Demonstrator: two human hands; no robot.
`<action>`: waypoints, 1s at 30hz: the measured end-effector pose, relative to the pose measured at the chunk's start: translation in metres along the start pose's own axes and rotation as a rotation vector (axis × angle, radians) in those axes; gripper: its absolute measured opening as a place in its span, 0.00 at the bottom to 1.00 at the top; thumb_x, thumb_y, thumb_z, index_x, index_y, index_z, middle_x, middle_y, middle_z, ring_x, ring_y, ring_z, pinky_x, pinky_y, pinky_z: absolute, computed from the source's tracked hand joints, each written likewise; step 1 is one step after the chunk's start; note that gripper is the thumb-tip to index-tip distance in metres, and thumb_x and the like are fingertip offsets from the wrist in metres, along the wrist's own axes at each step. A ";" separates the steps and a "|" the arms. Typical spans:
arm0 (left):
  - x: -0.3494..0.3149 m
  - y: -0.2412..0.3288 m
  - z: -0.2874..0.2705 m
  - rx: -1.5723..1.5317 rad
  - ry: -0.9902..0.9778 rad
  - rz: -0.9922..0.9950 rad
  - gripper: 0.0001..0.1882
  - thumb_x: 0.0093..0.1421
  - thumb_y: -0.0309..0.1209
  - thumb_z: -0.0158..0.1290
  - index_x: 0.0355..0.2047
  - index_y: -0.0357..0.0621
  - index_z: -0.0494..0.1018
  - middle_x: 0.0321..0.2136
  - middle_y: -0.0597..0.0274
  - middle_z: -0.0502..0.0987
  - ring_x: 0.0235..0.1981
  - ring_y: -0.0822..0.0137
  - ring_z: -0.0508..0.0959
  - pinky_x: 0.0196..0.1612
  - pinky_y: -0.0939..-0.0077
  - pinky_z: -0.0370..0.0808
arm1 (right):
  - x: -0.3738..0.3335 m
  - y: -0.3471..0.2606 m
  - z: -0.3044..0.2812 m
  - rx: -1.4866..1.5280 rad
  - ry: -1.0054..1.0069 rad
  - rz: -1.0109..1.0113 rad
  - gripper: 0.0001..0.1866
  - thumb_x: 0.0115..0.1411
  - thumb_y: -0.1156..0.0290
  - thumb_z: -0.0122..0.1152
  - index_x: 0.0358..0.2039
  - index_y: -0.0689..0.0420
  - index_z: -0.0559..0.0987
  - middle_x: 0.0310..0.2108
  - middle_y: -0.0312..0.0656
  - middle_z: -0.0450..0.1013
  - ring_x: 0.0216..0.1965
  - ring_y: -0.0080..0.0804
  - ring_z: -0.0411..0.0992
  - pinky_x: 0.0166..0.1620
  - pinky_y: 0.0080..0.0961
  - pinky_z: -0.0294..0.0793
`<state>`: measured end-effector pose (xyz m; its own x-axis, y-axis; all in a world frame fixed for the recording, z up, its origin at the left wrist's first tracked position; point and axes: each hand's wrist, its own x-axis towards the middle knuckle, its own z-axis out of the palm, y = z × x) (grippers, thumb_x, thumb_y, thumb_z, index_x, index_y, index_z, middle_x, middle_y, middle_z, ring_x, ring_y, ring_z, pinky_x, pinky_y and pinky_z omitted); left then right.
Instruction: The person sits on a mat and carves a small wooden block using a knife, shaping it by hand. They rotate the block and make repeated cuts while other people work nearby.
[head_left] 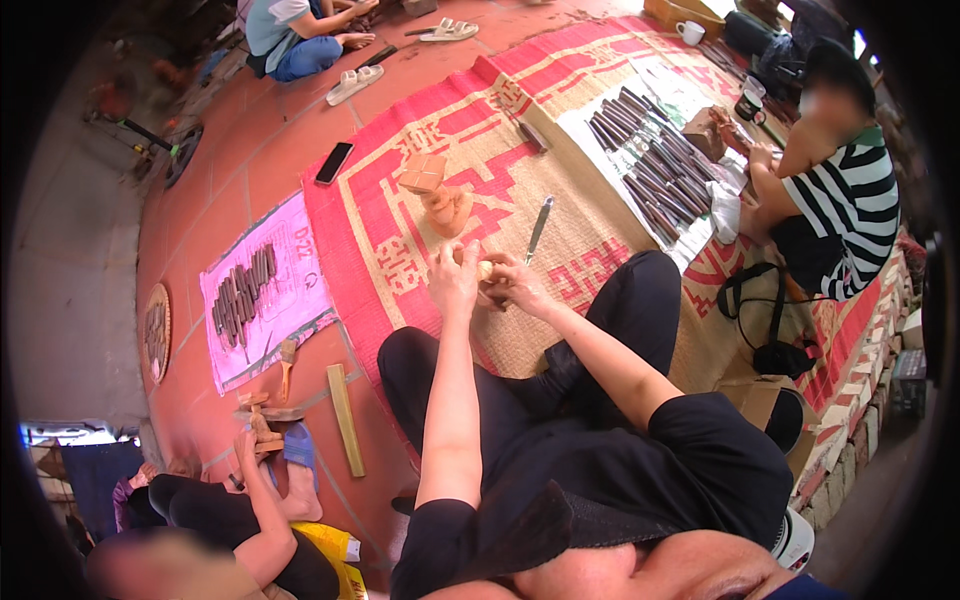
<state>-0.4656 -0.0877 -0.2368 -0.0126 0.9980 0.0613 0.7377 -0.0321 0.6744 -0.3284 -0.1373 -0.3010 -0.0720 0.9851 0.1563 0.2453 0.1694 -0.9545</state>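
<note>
Pale yellow piece (pixel 485 270): small, at the fingertips of both hands, midway between them and above the mat; largely covered by fingers, so its full shape cannot be told.
Left hand (pixel 452 273): fingers bent and drawn in narrow, holding the piece from its left side.
Right hand (pixel 520 287): fingers curled in on the piece from its right; a brownish patch beneath them is too shaded to identify.
Carved wood (pixel 447 208): orange-brown, blocky squared top, rounded forms below; standing on the mat just beyond the left hand.
Metal tool (pixel 540 230): slim, silvery, lying aslant just beyond the right hand, apart from its fingers.
Short dark tool (pixel 534 137): on the mat, farther out than the metal tool.
Woven mat (pixel 590 215): red and tan, geometric pattern, beneath the work and the person's folded legs.
White sheet (pixel 577 125): off to the right, bearing rows of dark tools (pixel 660 170); a person in a striped top sits beside it.
Pink sheet (pixel 290 295): on floor tiles to the left, more dark, slender tools across it.
Tile floor, left: black phone (pixel 334 163) at the mat's edge; brush (pixel 287 368) and wooden strip (pixel 345 420) nearer.
</note>
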 end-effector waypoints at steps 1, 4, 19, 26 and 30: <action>0.000 -0.003 0.001 -0.034 0.000 -0.006 0.24 0.58 0.57 0.50 0.41 0.51 0.74 0.39 0.50 0.73 0.42 0.47 0.75 0.45 0.53 0.70 | 0.002 0.003 -0.001 -0.064 0.048 0.032 0.12 0.51 0.70 0.64 0.37 0.58 0.77 0.51 0.44 0.68 0.48 0.42 0.69 0.49 0.32 0.71; 0.003 -0.005 0.000 -0.047 -0.030 -0.040 0.24 0.57 0.57 0.50 0.41 0.51 0.74 0.39 0.50 0.73 0.42 0.47 0.75 0.44 0.54 0.70 | -0.014 0.037 -0.025 -0.430 0.056 0.025 0.12 0.53 0.66 0.63 0.35 0.57 0.77 0.50 0.44 0.69 0.48 0.42 0.70 0.48 0.32 0.71; -0.002 0.010 0.020 0.141 0.107 0.008 0.22 0.55 0.57 0.53 0.36 0.53 0.75 0.37 0.55 0.74 0.40 0.53 0.76 0.41 0.57 0.73 | 0.006 0.019 -0.027 -0.342 0.103 -0.080 0.10 0.48 0.71 0.66 0.29 0.60 0.76 0.47 0.42 0.70 0.46 0.38 0.71 0.47 0.32 0.71; -0.010 0.008 0.022 0.114 0.117 0.012 0.25 0.54 0.56 0.53 0.40 0.50 0.74 0.39 0.51 0.72 0.42 0.49 0.74 0.42 0.54 0.72 | -0.006 0.044 -0.016 0.040 0.094 -0.034 0.11 0.49 0.71 0.64 0.32 0.61 0.75 0.47 0.42 0.71 0.44 0.42 0.70 0.45 0.33 0.71; -0.008 0.017 0.020 0.122 0.054 0.026 0.24 0.54 0.56 0.54 0.38 0.49 0.74 0.38 0.52 0.72 0.42 0.49 0.74 0.42 0.55 0.72 | 0.001 0.064 -0.029 -0.212 0.082 -0.062 0.08 0.52 0.74 0.61 0.32 0.63 0.76 0.47 0.44 0.71 0.42 0.38 0.72 0.46 0.29 0.71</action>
<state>-0.4395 -0.0954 -0.2403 -0.0262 0.9925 0.1197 0.8148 -0.0481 0.5777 -0.2845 -0.1243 -0.3546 -0.0161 0.9703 0.2415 0.4415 0.2236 -0.8690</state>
